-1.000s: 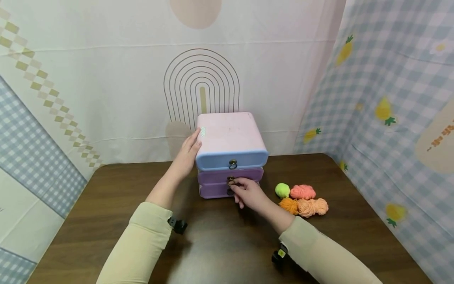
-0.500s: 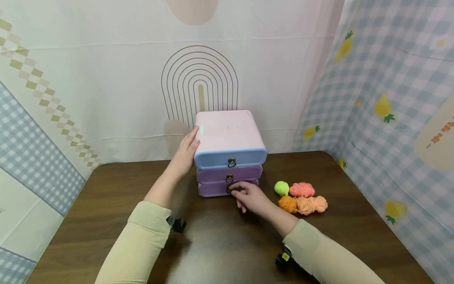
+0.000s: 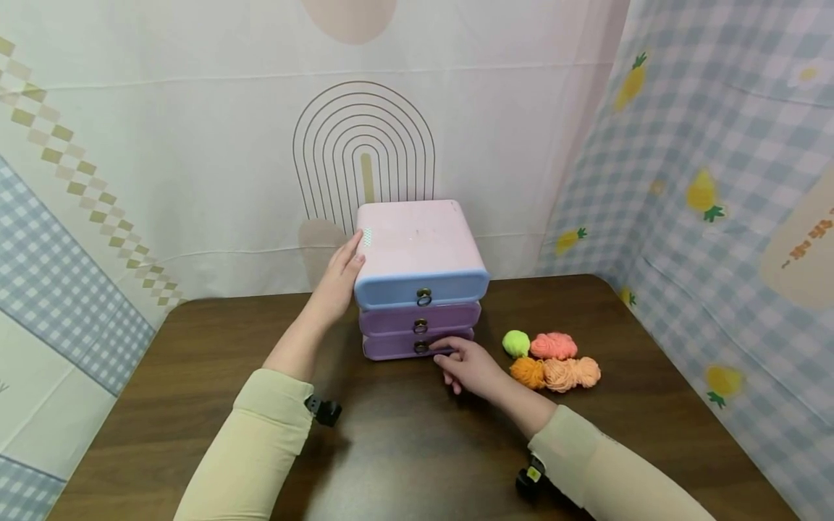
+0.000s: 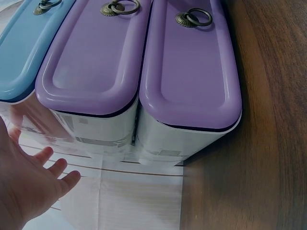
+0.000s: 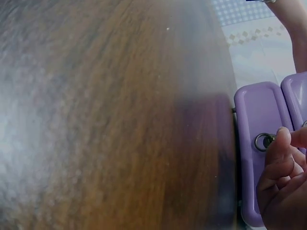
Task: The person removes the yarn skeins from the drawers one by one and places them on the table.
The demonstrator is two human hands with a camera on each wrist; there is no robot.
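Note:
A small stacked drawer unit with a pink top (image 3: 417,231) stands on the table. Its front has a blue drawer (image 3: 391,291) on top and two purple drawers below, the middle drawer (image 4: 91,57) and the bottom drawer (image 4: 194,72); each bears a bronze ring pull. My left hand (image 3: 335,284) rests along the unit's upper left side, its fingers extended. My right hand (image 3: 474,367) is at the bottom drawer's front, index finger reaching toward its pull. In the right wrist view the ring pull (image 5: 256,142) hangs beside the thumb tip, with nothing gripped.
Right of the unit lie yarn balls: a lime one (image 3: 516,344), a coral one (image 3: 554,346), an orange one (image 3: 528,373) and a peach skein (image 3: 572,374). A patterned cloth (image 3: 221,145) hangs behind the brown wooden table (image 3: 404,463).
My right hand has let go of the middle drawer's ring, dropped to the bottom drawer's pull, then drawn slightly right of it. My left hand stays on the unit's side.

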